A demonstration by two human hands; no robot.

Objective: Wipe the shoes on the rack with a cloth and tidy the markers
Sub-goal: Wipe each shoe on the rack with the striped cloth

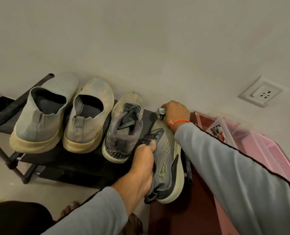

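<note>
A black shoe rack point(59, 160) holds several shoes. Two grey slip-ons point(44, 116) point(88, 117) stand at the left, and a dirty grey lace-up sneaker point(123, 128) sits beside them. My left hand point(144, 165) grips the rightmost grey sneaker point(169, 160) by its opening, tilted on its side at the rack's right end. My right hand point(174, 112) holds a crumpled grey cloth point(161, 112) against that sneaker's toe, close to the wall. Markers point(218, 133) lie in a clear tray at the right, partly hidden by my right sleeve.
A pink plastic basket point(279, 160) and the clear tray point(224, 122) sit on a dark red surface point(198, 200) right of the rack. A wall socket point(263, 92) is above them. My knee point(17, 217) and foot are at the lower left.
</note>
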